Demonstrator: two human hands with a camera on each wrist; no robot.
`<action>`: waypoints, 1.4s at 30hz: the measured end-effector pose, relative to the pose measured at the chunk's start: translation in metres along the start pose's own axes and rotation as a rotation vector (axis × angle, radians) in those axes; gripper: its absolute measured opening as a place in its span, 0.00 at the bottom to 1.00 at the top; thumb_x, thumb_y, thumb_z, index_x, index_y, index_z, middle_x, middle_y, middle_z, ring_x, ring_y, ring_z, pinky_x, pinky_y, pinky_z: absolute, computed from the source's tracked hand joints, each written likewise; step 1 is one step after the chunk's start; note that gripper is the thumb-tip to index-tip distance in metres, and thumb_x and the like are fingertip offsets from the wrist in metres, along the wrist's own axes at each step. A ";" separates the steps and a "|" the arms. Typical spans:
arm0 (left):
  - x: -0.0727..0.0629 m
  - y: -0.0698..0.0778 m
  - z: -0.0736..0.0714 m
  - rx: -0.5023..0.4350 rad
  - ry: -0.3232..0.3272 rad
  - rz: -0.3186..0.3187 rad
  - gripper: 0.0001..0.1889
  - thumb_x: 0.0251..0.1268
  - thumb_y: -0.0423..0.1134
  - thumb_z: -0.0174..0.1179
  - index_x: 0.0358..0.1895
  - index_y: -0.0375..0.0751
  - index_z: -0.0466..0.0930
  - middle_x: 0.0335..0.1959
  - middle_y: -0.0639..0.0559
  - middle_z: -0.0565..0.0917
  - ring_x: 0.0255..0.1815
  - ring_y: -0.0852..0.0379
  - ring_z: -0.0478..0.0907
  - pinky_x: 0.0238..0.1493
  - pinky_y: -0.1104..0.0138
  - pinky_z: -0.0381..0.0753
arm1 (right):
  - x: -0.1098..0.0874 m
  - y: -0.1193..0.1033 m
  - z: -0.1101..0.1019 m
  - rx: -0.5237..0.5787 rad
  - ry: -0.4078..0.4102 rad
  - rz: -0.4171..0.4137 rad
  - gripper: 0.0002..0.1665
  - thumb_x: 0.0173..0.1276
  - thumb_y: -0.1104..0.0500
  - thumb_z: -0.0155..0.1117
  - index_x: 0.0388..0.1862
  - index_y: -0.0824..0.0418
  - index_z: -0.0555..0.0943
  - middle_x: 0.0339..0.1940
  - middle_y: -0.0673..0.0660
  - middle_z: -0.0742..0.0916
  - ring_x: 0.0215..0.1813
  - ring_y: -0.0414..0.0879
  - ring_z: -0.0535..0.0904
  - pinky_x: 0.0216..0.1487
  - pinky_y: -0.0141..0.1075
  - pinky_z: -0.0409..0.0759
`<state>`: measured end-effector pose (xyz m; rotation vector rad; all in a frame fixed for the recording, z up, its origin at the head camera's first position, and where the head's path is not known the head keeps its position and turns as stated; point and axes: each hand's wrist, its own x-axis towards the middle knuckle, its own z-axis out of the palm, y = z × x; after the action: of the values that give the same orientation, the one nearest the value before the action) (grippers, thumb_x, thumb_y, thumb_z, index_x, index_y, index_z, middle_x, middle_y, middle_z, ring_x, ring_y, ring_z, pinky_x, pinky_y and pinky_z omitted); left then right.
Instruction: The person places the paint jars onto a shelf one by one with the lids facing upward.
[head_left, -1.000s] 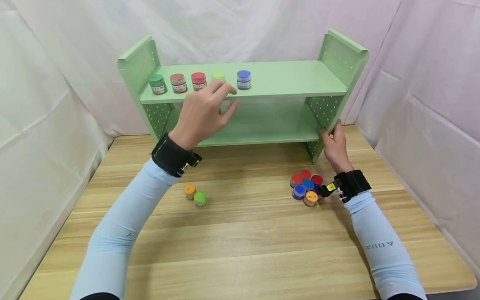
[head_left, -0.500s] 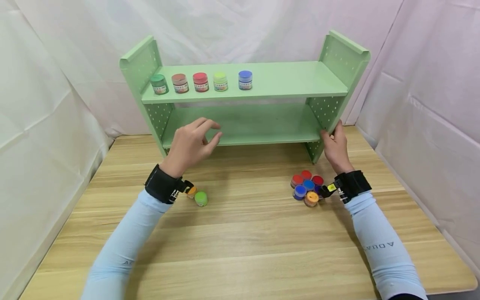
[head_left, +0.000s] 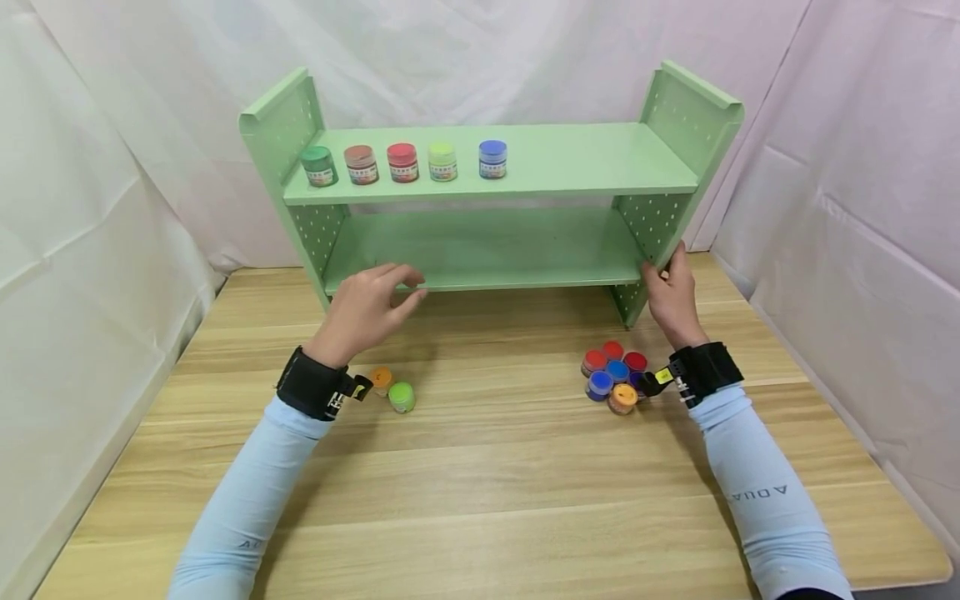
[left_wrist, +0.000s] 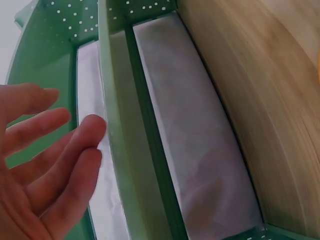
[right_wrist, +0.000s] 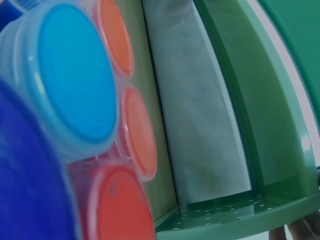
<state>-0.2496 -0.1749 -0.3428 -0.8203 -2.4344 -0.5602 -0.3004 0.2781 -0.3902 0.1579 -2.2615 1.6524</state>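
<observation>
My left hand (head_left: pixel 366 310) hovers near the front of the lower shelf board, fingers loosely bent with nothing between them. In the left wrist view its fingers (left_wrist: pixel 80 150) overlap the green rack's board edge. My right hand (head_left: pixel 670 302) grips the right side panel of the green two-tier rack (head_left: pixel 585 158); its fingertips show under the panel in the right wrist view. Along the upper board stand paint jars: dark green (head_left: pixel 319 167), brownish red (head_left: pixel 361 165), red (head_left: pixel 402 162), light green (head_left: pixel 442 162) and, past a wider gap, blue (head_left: pixel 492 159).
An orange-lidded jar (head_left: pixel 381 380) and a green-lidded jar (head_left: pixel 402 397) stand on the wooden table (head_left: pixel 487 500), below my left hand. Several jars cluster near my right wrist, among them a blue one (head_left: pixel 599 384) and an orange one (head_left: pixel 622 397). White cloth (head_left: pixel 480 58) hangs behind.
My left hand has moved down and to the left, away from the upper board, uncovering the light green jar there. My right hand keeps its grip on the rack.
</observation>
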 end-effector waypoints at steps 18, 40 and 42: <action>-0.007 -0.018 -0.014 -0.018 -0.579 -0.167 0.14 0.65 0.44 0.71 0.51 0.48 0.88 0.37 0.56 0.92 0.39 0.56 0.87 0.42 0.57 0.83 | -0.002 0.000 -0.002 0.010 -0.015 -0.007 0.37 0.82 0.59 0.46 0.85 0.46 0.49 0.82 0.61 0.65 0.75 0.54 0.66 0.73 0.63 0.69; -0.012 -0.031 -0.021 -0.122 -0.936 -0.338 0.13 0.55 0.41 0.77 0.43 0.44 0.91 0.43 0.53 0.91 0.44 0.57 0.85 0.49 0.59 0.83 | -0.001 0.000 0.000 0.007 -0.011 0.011 0.37 0.82 0.59 0.46 0.85 0.47 0.50 0.81 0.62 0.65 0.75 0.54 0.66 0.73 0.61 0.69; -0.012 -0.031 -0.021 -0.117 -0.951 -0.353 0.15 0.53 0.41 0.78 0.45 0.44 0.91 0.44 0.53 0.91 0.47 0.55 0.86 0.51 0.57 0.83 | -0.002 -0.001 0.000 0.010 -0.013 0.009 0.37 0.82 0.59 0.46 0.85 0.47 0.49 0.81 0.62 0.65 0.75 0.55 0.66 0.73 0.62 0.69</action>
<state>-0.2545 -0.2138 -0.3404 -0.8205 -3.4923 -0.5049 -0.2987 0.2774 -0.3901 0.1609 -2.2668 1.6723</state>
